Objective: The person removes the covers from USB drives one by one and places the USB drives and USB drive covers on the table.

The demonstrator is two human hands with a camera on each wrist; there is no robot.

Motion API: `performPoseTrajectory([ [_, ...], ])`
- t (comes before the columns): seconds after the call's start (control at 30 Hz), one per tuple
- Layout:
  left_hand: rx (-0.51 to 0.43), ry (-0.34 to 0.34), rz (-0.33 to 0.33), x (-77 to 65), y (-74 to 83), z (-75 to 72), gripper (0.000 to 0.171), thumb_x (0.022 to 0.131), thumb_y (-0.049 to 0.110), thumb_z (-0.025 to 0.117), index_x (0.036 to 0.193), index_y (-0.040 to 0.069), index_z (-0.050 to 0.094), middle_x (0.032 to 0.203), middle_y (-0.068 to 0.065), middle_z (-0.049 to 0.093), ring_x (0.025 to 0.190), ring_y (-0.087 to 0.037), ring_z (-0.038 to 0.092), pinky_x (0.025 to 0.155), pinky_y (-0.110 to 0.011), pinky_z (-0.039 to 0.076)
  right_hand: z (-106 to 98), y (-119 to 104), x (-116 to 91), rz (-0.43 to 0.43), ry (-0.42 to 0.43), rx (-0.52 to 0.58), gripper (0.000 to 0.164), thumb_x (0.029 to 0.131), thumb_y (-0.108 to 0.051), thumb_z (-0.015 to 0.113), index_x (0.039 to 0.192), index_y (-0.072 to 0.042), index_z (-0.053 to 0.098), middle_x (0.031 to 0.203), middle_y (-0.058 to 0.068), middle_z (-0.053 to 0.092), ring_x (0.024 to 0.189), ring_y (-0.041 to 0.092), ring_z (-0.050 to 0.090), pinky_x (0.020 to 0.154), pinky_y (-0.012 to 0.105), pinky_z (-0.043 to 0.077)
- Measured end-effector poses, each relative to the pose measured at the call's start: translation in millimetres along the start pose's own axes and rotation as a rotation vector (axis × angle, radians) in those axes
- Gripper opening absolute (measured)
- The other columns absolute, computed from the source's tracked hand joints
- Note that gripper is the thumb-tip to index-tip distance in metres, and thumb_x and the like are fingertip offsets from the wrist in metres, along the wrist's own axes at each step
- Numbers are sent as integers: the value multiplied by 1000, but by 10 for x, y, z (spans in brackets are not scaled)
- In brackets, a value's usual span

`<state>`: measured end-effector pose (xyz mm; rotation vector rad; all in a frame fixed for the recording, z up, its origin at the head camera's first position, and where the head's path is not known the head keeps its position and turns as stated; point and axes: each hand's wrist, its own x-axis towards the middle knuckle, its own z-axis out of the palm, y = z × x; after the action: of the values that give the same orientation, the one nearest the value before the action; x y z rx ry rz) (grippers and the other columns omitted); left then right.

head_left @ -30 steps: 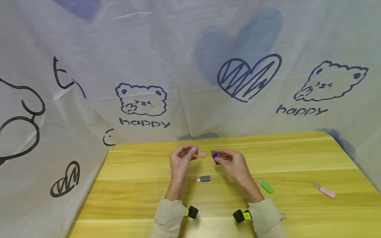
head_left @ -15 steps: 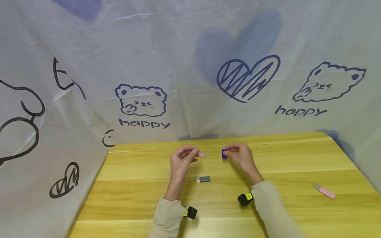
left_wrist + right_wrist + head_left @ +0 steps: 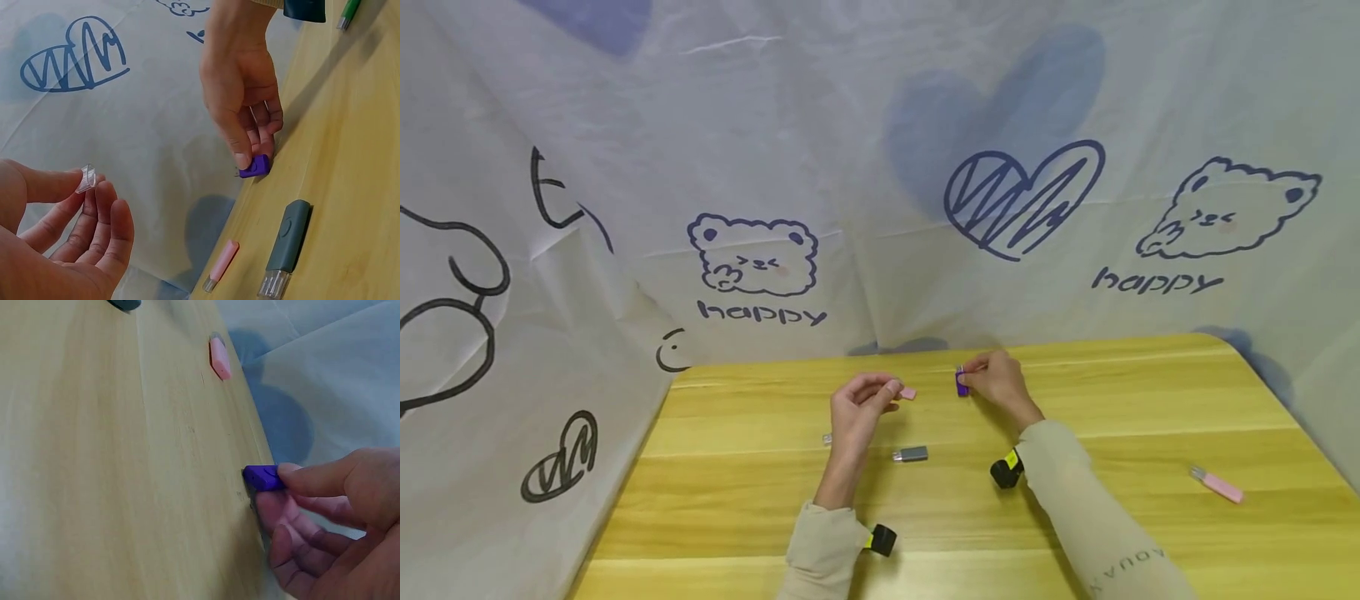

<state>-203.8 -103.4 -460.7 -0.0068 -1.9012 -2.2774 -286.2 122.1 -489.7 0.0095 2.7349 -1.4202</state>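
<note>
My right hand (image 3: pixel 1000 383) pinches a purple USB stick (image 3: pixel 261 477) between thumb and fingers at the table's far edge. The stick seems to be touching the tabletop, its metal plug partly hidden by the fingers. Off to the left, my left hand (image 3: pixel 856 410) pinches a small clear plastic cap (image 3: pixel 87 179) between thumb and index finger, its other fingers loosely bent. In the head view the cap is too small to make out. A pink USB stick (image 3: pixel 224 262) lies on the table just beyond the left fingertips, and a grey USB stick (image 3: pixel 914 454) with a clear cap lies nearer.
Another pink USB stick (image 3: pixel 1221 485) lies at the right of the wooden table (image 3: pixel 760 500). The left wrist view shows part of a green USB stick (image 3: pixel 349 12). A light-coloured thing (image 3: pixel 827 438) pokes out beside the left wrist. A printed cloth (image 3: pixel 880 250) hangs behind the table.
My right hand has carried the purple USB stick away to the right and towards the table's far edge. The right forearm now covers the green stick. The left hand stays nearly still.
</note>
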Motion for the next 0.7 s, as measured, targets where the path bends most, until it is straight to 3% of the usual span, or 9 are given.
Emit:
performPoseTrajectory([
  [0.2,13,-14,1,-5,-12,-6,12,94,0,73,102,-8,71,97,-17,75,81,-19,73,72,-29,60,-11,-17,11,40,-20,-89,22,90,-16,79,98,4,77,91,17,76,75,26,72,64,30,54],
  [0.43,3,-31,-10,-5,-12,14,16,94,0,72,105,-11,69,96,-17,75,80,-16,73,72,-29,60,-16,-57,23,26,-1,-207,16,87,-17,79,88,0,77,89,14,75,82,31,68,73,43,56],
  [0.7,-1,-44,-27,-3,-46,29,18,93,1,74,104,-12,70,93,-17,75,78,-14,73,71,-30,61,20,-36,11,25,20,-184,15,89,-14,78,87,0,76,89,14,74,80,29,67,68,39,56],
])
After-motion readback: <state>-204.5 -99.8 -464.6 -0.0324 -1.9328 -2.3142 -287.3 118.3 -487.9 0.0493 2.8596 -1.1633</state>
